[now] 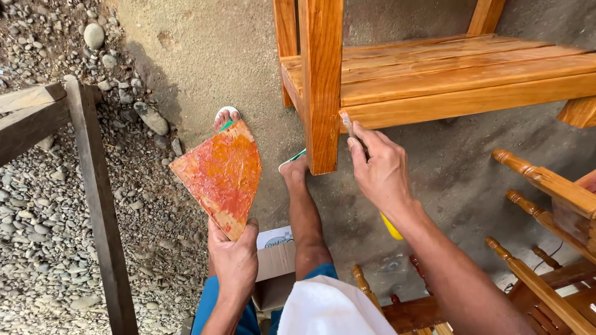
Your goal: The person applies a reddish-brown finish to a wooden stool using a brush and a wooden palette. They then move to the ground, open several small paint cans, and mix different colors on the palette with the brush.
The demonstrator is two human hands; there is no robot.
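A narrow paintbrush (347, 124) is gripped in the right hand (380, 170) against the glossy orange wooden furniture leg (321, 87). An orange-stained wedge-shaped board (220, 175) is pinched by its tip in the left hand (234, 257), apparently as a palette.

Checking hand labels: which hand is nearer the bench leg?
Right. The right hand holds a brush against the bench leg; the left hand grips a stained board lower left, apart from it.
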